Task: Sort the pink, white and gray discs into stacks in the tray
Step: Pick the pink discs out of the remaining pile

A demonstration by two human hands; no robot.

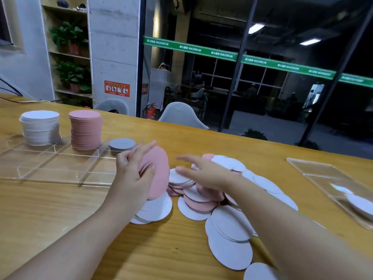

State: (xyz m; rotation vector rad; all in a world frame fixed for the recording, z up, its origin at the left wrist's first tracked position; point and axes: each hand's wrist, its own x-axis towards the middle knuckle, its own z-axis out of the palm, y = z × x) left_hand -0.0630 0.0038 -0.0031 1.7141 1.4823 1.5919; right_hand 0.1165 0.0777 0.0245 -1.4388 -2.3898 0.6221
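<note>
Partly hidden behind left hand [134,174]: gripped pink discs [156,175], count unclear.

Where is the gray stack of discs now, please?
In the head view, the gray stack stands left of centre in the clear tray, just right of the pink stack and beyond the left hand.

On the wooden counter [60,209] a clear tray [50,170] carries a tall white stack [41,128], a tall pink stack [85,130] beside it, and a low gray stack [122,144] to the right. The left hand [134,174] holds a bunch of pink discs [158,174] on edge in a curled grip. The right hand [203,174], fingers straight, hovers over a loose heap of mixed discs [201,205]. A second clear tray [331,184] lies far right.
</note>
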